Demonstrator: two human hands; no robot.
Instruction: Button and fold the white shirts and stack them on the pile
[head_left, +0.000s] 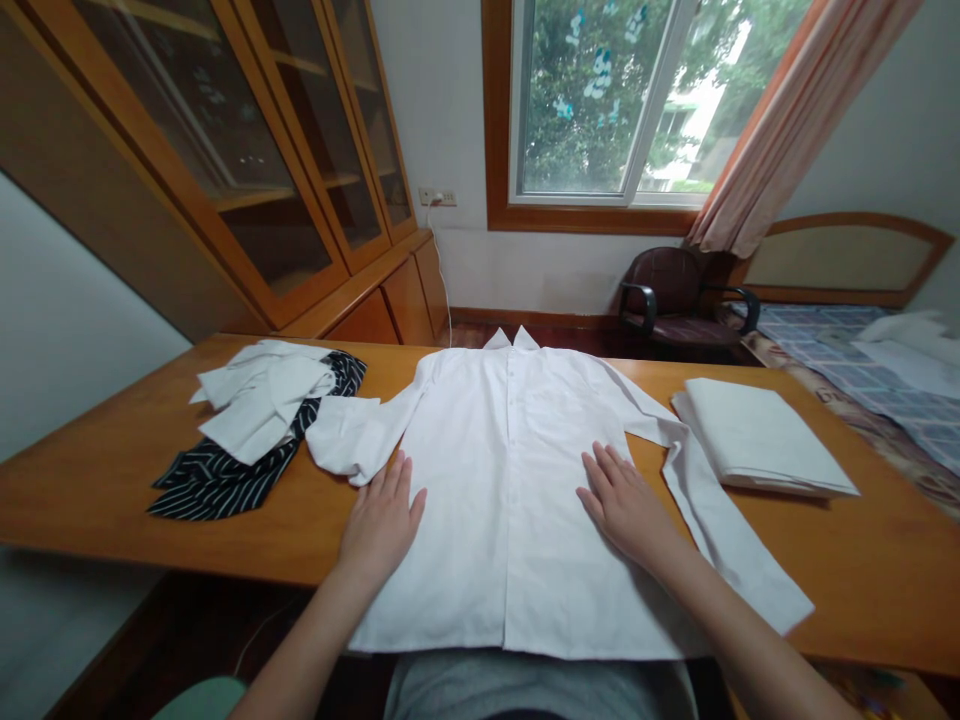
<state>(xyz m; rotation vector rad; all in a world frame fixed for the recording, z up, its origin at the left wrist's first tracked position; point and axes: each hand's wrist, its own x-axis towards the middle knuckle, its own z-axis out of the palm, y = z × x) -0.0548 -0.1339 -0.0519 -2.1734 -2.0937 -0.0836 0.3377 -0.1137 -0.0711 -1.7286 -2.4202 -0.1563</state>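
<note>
A white button-up shirt lies front side up on the wooden table, its collar at the far edge and its hem at the near edge. Flat on the shirt's left side, near the bent left-hand sleeve, rests my left hand, fingers stretched out. My right hand lies with spread fingers on the shirt's right side, below the chest pocket. The other sleeve runs down toward the near right, partly behind my right forearm. Neither hand grips the cloth.
A crumpled white cloth and a black-and-white striped cloth lie on the table at left. At right is a folded white bundle. Beyond stand a glass-door cabinet, an armchair and a bed.
</note>
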